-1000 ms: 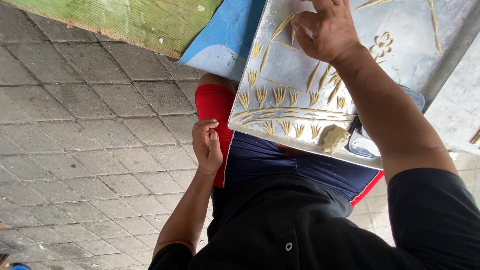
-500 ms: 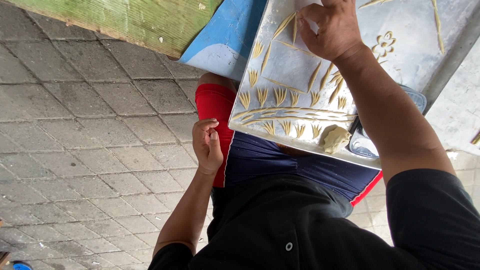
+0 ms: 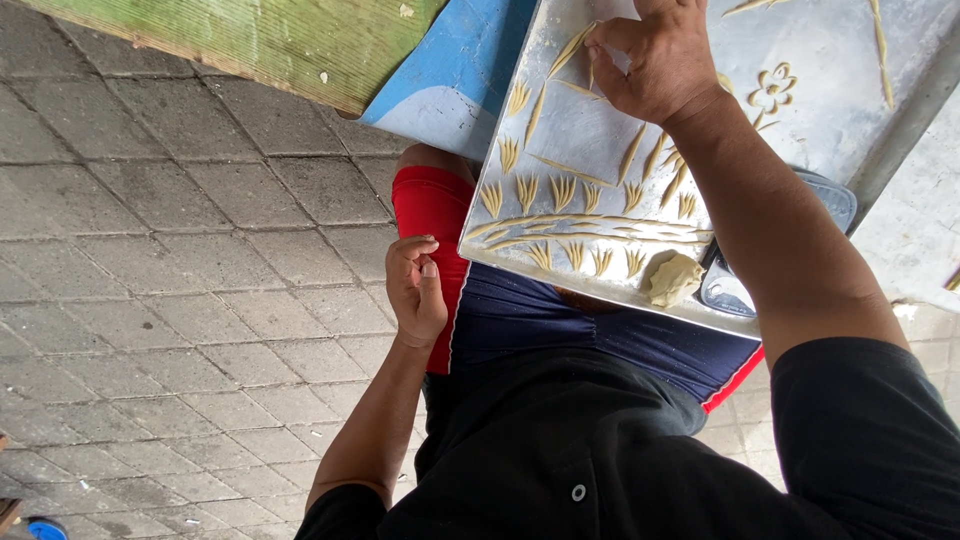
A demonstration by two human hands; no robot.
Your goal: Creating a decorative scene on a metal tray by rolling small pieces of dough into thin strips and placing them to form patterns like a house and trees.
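Metal sheet (image 3: 600,120) rests tilted on person's lap, lower part already covered with pale dough strips (image 3: 580,225) shaped as leaves and stems; flower motif (image 3: 772,90) set, much bare metal left. Right hand (image 3: 655,60) pinches thin strip against sheet. Left hand (image 3: 418,290) loosely curled, apparently empty, at red shorts (image 3: 430,205). Soft dough lump (image 3: 670,278) waits at sheet's lower edge

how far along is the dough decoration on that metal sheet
Done: rows of leaf and sprig shapes and long stems already lie across the metal sheet, plus a small flower. In hand: the right hand presses a dough strip near the top. The left hand rests curled by the thigh. Left: a dough lump sits unused, and bare metal remains.
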